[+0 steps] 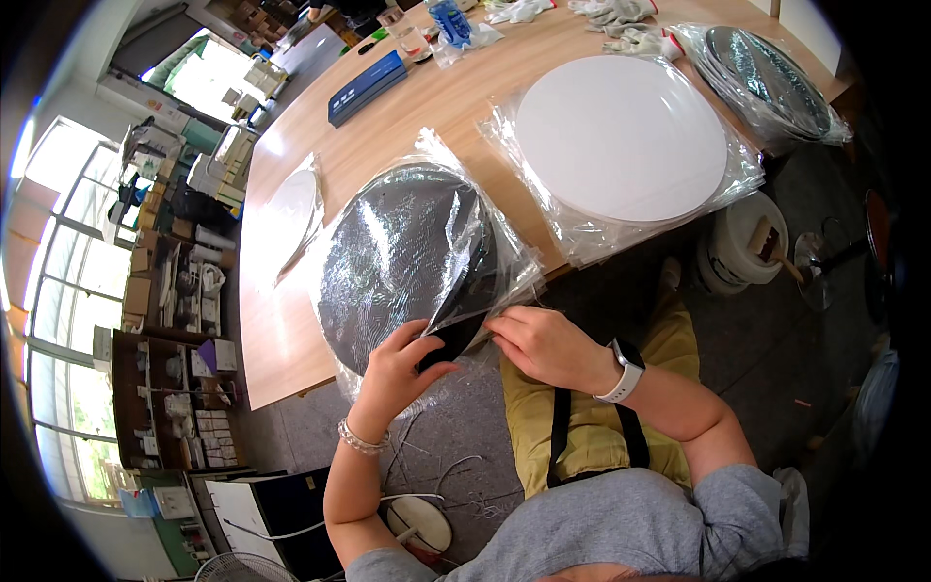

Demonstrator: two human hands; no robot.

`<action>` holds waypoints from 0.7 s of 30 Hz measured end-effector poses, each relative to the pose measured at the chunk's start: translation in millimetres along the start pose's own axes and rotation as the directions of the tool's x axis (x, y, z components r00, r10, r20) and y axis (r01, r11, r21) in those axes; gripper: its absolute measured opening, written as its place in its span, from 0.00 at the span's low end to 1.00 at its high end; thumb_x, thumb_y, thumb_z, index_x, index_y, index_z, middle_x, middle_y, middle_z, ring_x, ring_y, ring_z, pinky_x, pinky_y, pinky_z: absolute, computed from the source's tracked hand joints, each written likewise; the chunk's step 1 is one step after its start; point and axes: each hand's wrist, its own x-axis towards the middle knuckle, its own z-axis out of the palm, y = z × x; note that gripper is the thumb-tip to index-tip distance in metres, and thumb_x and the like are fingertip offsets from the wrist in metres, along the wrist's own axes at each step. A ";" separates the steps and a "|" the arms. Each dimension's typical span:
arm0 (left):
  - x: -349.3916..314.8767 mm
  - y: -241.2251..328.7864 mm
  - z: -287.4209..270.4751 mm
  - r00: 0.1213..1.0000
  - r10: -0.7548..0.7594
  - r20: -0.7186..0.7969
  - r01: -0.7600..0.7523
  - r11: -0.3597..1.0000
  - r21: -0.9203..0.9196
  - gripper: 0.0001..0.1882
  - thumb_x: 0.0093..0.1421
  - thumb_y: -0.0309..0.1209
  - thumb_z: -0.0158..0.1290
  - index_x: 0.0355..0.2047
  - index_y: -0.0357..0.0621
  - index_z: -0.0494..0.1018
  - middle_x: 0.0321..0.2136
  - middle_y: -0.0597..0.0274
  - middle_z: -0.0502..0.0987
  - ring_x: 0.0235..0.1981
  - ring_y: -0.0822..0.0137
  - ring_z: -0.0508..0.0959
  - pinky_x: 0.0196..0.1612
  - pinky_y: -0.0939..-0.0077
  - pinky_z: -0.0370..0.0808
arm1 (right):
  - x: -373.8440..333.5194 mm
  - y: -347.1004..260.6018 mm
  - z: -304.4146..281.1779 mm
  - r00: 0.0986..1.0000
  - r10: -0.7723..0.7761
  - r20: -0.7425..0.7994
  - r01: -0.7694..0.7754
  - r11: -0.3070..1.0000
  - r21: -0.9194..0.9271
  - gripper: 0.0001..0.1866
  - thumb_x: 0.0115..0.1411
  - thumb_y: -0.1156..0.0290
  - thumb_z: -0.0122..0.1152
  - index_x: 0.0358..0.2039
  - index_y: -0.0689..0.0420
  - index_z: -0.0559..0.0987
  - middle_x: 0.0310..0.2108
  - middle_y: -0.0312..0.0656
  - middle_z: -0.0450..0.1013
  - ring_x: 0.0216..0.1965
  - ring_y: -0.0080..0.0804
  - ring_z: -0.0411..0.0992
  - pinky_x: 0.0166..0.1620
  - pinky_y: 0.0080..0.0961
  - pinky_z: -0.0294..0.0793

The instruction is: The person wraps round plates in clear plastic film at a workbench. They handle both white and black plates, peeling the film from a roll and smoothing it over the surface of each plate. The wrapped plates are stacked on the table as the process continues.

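Observation:
A round black disc [388, 252] lies inside a clear plastic bag [514, 262] at the table's near edge. The bag's mouth faces me, and its film is wrinkled and shiny. My right hand [548, 347] pinches the bag's edge at its near right corner. At the near side of the disc is my left hand [393, 378], thumb and fingers apart, with fingertips touching the bag beside the dark opening. A stack of round white discs [621, 136] lies on clear plastic film to the right.
The wooden table [281, 349] also bears a blue box [367, 87], a thin white disc in film [293, 218], a blue-wrapped bottle [451, 21], gloves [621, 15] and more bagged dark discs [766, 78]. A white bucket [722, 257] stands below on the right.

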 end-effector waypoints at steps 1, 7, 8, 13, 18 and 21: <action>0.4 0.6 -1.7 1.000 -0.027 0.014 0.027 0.999 -0.019 0.18 0.43 0.36 0.67 0.32 0.42 0.75 0.41 0.53 0.74 0.34 0.57 0.79 0.33 0.70 0.77 | -0.1 0.2 0.3 1.000 -0.001 -0.001 0.001 1.000 0.000 0.09 0.54 0.77 0.54 0.36 0.68 0.74 0.28 0.49 0.70 0.29 0.44 0.72 0.34 0.32 0.73; 0.5 2.0 -2.3 0.999 0.028 -0.020 -0.029 0.998 -0.057 0.11 0.49 0.27 0.61 0.34 0.41 0.75 0.37 0.52 0.75 0.32 0.57 0.78 0.31 0.71 0.77 | -1.2 1.5 2.3 1.000 -0.005 0.000 0.005 1.000 0.019 0.09 0.54 0.77 0.54 0.35 0.68 0.75 0.28 0.48 0.70 0.29 0.44 0.72 0.34 0.32 0.73; -0.7 1.8 -1.1 0.997 0.060 -0.043 -0.059 0.998 0.026 0.11 0.50 0.25 0.59 0.35 0.41 0.74 0.36 0.52 0.75 0.31 0.57 0.78 0.31 0.70 0.76 | -1.0 1.1 2.1 1.000 0.008 0.015 -0.009 1.000 0.014 0.10 0.54 0.77 0.55 0.36 0.68 0.75 0.29 0.48 0.71 0.30 0.44 0.72 0.35 0.32 0.73; -6.2 -7.3 15.5 0.972 0.194 -0.130 -0.153 0.951 0.269 0.16 0.51 0.21 0.53 0.42 0.42 0.71 0.36 0.51 0.74 0.29 0.56 0.76 0.33 0.65 0.75 | -0.8 -0.4 2.0 0.997 0.052 0.053 -0.052 0.999 -0.008 0.12 0.54 0.77 0.57 0.39 0.67 0.76 0.30 0.48 0.72 0.32 0.42 0.73 0.36 0.31 0.74; -2.6 -1.6 6.0 0.972 0.230 -0.053 -0.208 0.939 0.274 0.15 0.51 0.22 0.54 0.42 0.42 0.71 0.39 0.51 0.73 0.30 0.54 0.76 0.35 0.64 0.75 | -1.6 0.4 2.8 0.999 0.020 0.030 -0.019 1.000 -0.014 0.11 0.54 0.76 0.56 0.38 0.67 0.75 0.29 0.48 0.71 0.30 0.43 0.72 0.35 0.31 0.73; 0.5 5.9 1.3 0.978 0.204 -0.039 -0.193 0.963 0.186 0.16 0.50 0.28 0.59 0.40 0.42 0.72 0.40 0.52 0.73 0.31 0.54 0.77 0.34 0.65 0.76 | -1.6 0.5 3.2 1.000 0.014 0.020 -0.013 1.000 -0.005 0.11 0.54 0.76 0.55 0.38 0.67 0.74 0.28 0.48 0.70 0.30 0.43 0.72 0.34 0.32 0.73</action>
